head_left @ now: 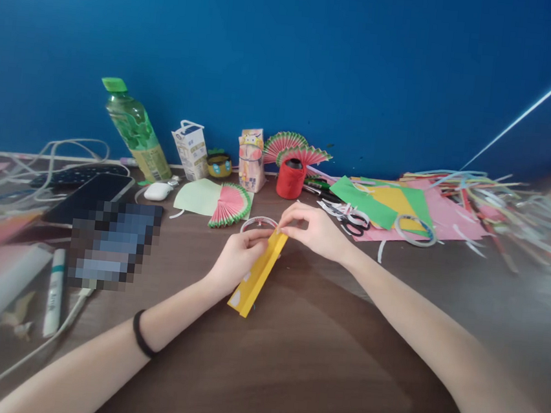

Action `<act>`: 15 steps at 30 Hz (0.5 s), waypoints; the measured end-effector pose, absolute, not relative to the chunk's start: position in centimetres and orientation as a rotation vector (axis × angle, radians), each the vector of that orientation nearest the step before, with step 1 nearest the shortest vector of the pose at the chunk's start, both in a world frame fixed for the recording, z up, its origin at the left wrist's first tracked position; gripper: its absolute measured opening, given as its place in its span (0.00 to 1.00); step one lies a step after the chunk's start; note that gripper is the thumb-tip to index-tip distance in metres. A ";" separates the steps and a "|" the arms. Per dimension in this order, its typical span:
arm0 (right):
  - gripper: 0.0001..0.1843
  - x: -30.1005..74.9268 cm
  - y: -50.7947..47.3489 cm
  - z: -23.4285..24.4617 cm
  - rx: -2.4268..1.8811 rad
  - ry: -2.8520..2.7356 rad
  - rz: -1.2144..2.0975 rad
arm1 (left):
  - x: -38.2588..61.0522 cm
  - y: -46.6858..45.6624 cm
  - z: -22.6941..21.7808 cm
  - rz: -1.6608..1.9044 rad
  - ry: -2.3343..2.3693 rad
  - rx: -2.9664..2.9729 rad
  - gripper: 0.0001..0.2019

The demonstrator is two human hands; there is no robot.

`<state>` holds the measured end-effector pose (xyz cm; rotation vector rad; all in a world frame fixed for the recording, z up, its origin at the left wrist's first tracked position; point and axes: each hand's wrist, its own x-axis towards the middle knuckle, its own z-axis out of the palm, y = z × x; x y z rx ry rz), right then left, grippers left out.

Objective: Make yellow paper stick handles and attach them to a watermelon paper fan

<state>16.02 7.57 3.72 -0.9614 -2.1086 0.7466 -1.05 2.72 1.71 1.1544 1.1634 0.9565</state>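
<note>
A narrow strip of folded yellow paper (259,276) with pale spots slants across the middle of the desk, between my two hands. My left hand (238,258) is closed on its left side, thumb on top. At the strip's far end, the fingertips of my right hand (305,229) pinch the paper. Just behind my left hand lies a roll of clear tape (259,222), partly covered by the fingers. A pink and green pleated paper fan (231,206) rests on a pale green sheet (193,196) beyond it.
Along the blue wall stand a green bottle (136,131), a milk carton (191,151) and a red holder (290,179) with paper fans. Scissors (353,223), coloured paper (450,213) and another tape roll (415,231) lie right. Phones, cables and a marker (55,292) occupy the left.
</note>
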 end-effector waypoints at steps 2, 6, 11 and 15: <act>0.04 16.0 7.6 3.7 -0.942 -2.122 0.716 | -1.0 2.7 1.7 0.960 1.145 1.111 0.16; 0.05 16.1 7.5 3.7 -0.918 -2.155 0.650 | -1.0 2.8 1.7 0.960 1.133 1.038 0.17; 0.05 16.0 7.3 3.9 -0.927 -2.159 0.631 | -1.0 3.0 1.7 0.950 1.145 1.017 0.17; 0.04 16.1 7.4 4.0 -0.973 -2.125 0.687 | -1.0 3.0 1.9 0.953 1.185 0.995 0.17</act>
